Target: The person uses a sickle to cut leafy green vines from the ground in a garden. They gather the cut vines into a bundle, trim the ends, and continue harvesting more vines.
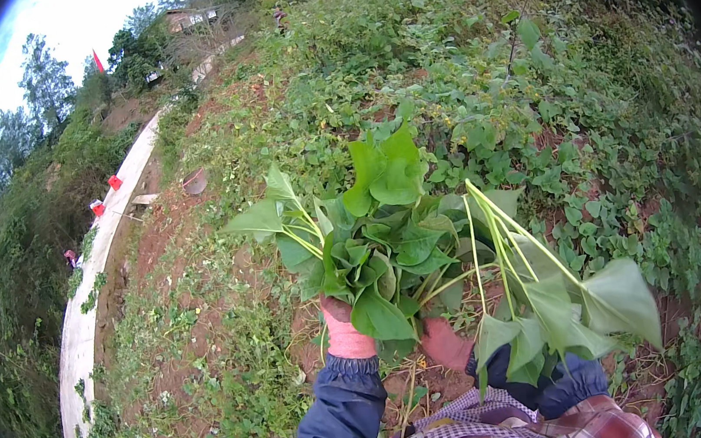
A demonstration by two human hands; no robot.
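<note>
A large bunch of broad green leaves on long pale stalks (418, 237) is held up in front of me. My left hand (346, 330), in a pink glove below a dark blue sleeve cover, is at the bunch's lower left; leaves hide its fingers. My right hand (444, 343), also in a pink glove, is under the middle of the bunch, its fingers largely covered by leaves. Several long stalks with drooping leaves (551, 306) hang over my right forearm. Whether the right hand grips the stalks does not show.
Low leafy vines (478, 85) and reddish soil cover the slope. A pale concrete path (83, 317) curves along the left, with red containers (98, 208) on it. A round basket or pan (194, 181) lies beside the field. Far off are a person (279, 20) and another person (71, 258).
</note>
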